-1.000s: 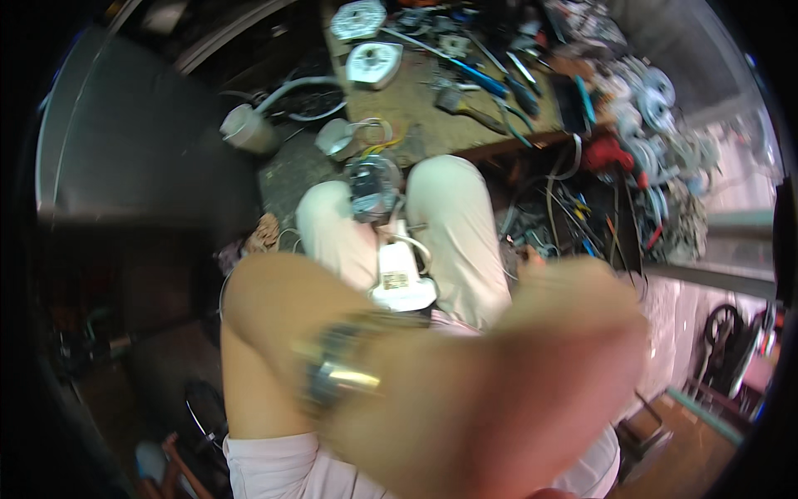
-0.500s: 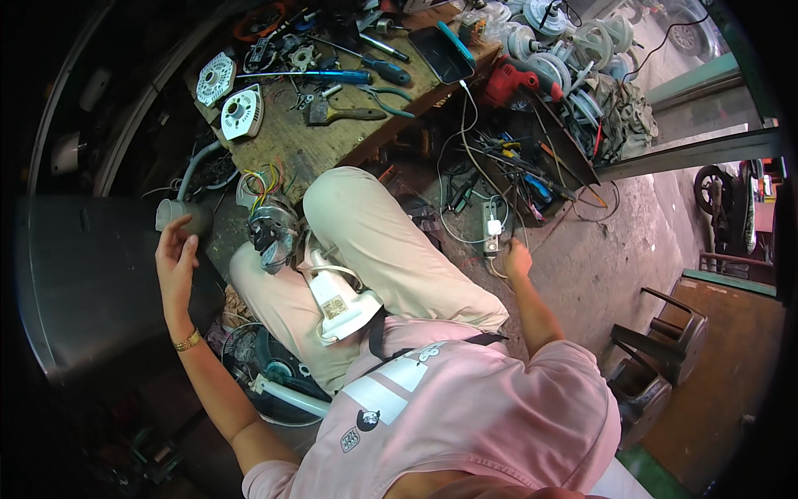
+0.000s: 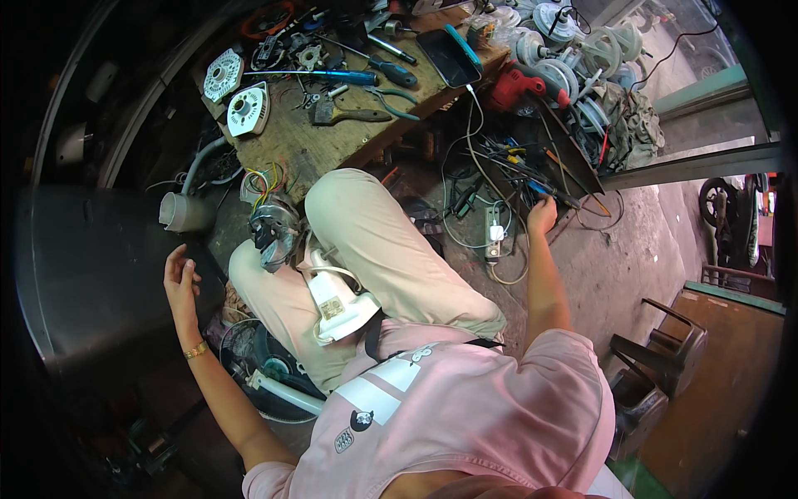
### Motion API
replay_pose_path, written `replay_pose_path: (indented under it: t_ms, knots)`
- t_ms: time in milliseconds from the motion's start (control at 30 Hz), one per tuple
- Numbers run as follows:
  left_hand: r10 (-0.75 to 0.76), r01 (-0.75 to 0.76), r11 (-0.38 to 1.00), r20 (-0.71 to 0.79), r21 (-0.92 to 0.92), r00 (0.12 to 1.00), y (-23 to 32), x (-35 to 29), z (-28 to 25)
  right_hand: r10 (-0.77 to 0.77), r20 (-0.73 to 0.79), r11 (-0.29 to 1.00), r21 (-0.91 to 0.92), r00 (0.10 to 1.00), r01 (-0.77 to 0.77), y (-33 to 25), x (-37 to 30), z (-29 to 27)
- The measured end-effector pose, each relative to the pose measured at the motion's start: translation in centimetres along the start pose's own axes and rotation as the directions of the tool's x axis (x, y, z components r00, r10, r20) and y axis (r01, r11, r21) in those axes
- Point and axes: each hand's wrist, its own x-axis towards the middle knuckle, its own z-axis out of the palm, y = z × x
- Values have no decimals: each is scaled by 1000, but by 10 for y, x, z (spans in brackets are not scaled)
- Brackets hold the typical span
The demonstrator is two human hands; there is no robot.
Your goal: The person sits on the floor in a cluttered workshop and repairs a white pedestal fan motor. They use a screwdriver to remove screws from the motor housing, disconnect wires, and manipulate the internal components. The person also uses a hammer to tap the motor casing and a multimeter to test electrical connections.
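Note:
My right hand (image 3: pixel 542 216) is at the near edge of a dark tool box (image 3: pixel 582 158), fingers bent in against blue-handled tools (image 3: pixel 539 190). Whatever it grips is hidden. To the left, my left hand (image 3: pixel 180 273) hangs in the air with loosely bent fingers apart, holding nothing. Nearest to it is a grey-white cup-shaped part (image 3: pixel 187 213). A fan motor (image 3: pixel 276 233) with coloured wires (image 3: pixel 266 180) rests by my knees. Across my lap lies a white plastic fan part (image 3: pixel 339 308) with a cable.
Ahead, a wooden bench (image 3: pixel 303 154) carries screwdrivers, pliers (image 3: pixel 392 102), a brush (image 3: pixel 353 115), white vented covers (image 3: pixel 248 109) and a phone (image 3: pixel 449 58). A power strip (image 3: pixel 494 237) with cords lies on the floor. Stools (image 3: pixel 657 358) stand at right.
My right hand has moved forward and right, from beside the power strip to the tool box. My left hand has dropped back toward me, away from the cup-shaped part.

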Motion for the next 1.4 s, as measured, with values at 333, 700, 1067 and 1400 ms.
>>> replay_pose_path:
  t_ms: [333,700,1067,1400]
  knots:
    - [-33,32,999,-1,-21,999,0,1,8,-46,433,890,-391,900,234,-31,24,12]
    - [-17,17,999,-6,-40,1000,9,9,6,-192,284,980,101,939,170,4,43,9]
    - [7,-5,995,25,-99,1000,8,10,12,-181,339,631,760,923,-155,-67,109,-72]
    - [37,-36,994,11,-103,999,7,5,5,-114,255,636,761,960,-127,-60,163,-65]
